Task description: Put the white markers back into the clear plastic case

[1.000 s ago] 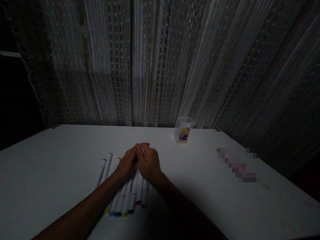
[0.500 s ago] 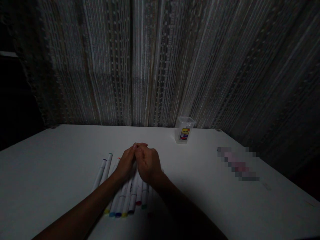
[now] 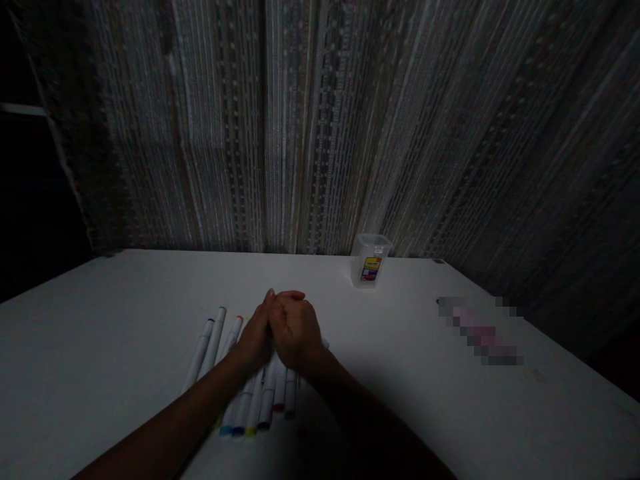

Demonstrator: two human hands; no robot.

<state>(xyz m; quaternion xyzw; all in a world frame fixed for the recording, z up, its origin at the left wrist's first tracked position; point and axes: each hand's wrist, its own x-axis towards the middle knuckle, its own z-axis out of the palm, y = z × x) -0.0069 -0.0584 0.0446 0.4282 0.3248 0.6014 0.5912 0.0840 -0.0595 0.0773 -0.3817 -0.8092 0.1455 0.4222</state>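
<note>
My left hand (image 3: 254, 339) and my right hand (image 3: 296, 331) are clasped together, with fingers closed around each other and no object showing in them. Both rest over a row of white markers (image 3: 269, 395) with coloured ends, hiding their middle parts. Blue, yellow, black, red and green ends point toward me below the wrists. To the left of my left hand, a dark-ended marker (image 3: 199, 353) and a green-ended marker (image 3: 215, 341) lie side by side. An orange-ended marker (image 3: 233, 333) is partly covered by my left hand.
A clear plastic container (image 3: 370, 261) with a yellow and blue label stands upright near the back of the white table (image 3: 160, 287). A blurred-out pinkish item (image 3: 477, 330) lies at the right. Behind the table hangs a striped curtain (image 3: 290, 133).
My hands stay clasped, with a slight shift of the fingers at the top. The view has moved very slightly; the markers and container look unmoved.
</note>
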